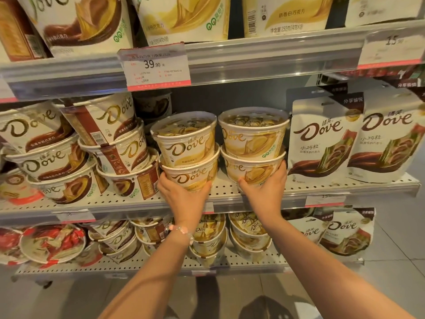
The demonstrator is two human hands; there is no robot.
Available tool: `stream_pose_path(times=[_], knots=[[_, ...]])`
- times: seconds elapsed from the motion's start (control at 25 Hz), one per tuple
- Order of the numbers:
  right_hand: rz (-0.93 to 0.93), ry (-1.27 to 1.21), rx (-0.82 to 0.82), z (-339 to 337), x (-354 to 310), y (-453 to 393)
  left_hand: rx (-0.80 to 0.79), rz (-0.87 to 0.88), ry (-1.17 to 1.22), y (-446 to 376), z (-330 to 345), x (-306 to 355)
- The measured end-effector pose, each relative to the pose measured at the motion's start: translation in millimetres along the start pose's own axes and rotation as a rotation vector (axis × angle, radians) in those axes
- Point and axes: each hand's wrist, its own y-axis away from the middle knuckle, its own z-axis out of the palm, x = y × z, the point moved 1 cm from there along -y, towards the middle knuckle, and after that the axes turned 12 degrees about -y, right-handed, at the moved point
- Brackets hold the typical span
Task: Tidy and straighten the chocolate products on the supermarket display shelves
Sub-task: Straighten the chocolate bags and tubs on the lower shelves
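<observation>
Chocolate tubs, cream-and-gold Dove, sit in two stacks of two at the middle of the perforated middle shelf (230,196). Left stack: lower tub (190,174) with upper tub (184,137) on top, upper one tilted a bit forward and left. Right stack: lower tub (251,168) under upper tub (253,132), also leaning forward. Clear lids on the top tubs show wrapped pieces inside; individual pieces too blurred to tell.

Left hand (184,196) grips the left lower tub from the front and underneath, fingers curled around its base, thumb on the left side. Bead bracelet (181,231) on that wrist. Right hand (264,187) grips the right lower tub, thumb across the front, fingers wrapped around the right side up near the rim. Both forearms reach up from the bottom of the view, nearly parallel, well apart.

Left of the stacks: brown-and-white tubs (76,153) piled unevenly, several tilted, one on its side at the top. Right: two standing Dove pouches (354,139), side by side and touching. Price tag (156,65) reading 39.90 hangs on the upper shelf rail. Lower shelf holds more gold tubs (211,236) and red-wrapped tubs (53,242).
</observation>
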Motion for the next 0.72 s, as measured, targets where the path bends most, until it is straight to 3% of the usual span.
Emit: stream_pose_path(times=[0.24,0.72], knots=[[0.105,0.155,0.142,23,-14,2,0.061,-0.180,-0.094,-3,14,16],[0.048,-0.050,0.072,3,-9,-4,0.002,-0.101,-0.085,-4,5,0]])
